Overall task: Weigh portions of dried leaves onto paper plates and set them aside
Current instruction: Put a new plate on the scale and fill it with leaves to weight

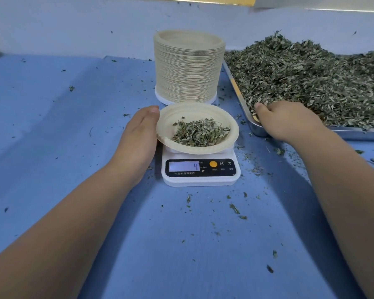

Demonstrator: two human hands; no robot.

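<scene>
Paper plate [166, 126]: sitting on top of the scale, at the middle of the table.
Portion of dried leaves [200, 132]: lying heaped in the plate's hollow.
Scale [200, 180]: standing on the blue cloth [52, 126], its display showing 4.
Left hand [138, 137]: touching the plate's left rim, the visible finger lying straight and relaxed, not curling round it.
Right hand [289, 119]: reaching into the near corner of the metal tray [257, 129], thumb sticking out, fingers lying buried in the leaf pile [311, 78]; I cannot tell whether it is grasping any.
Stack of plates [189, 65]: standing just behind the scale, beside the tray.
Crumbs [234, 209]: lying scattered over the cloth.
</scene>
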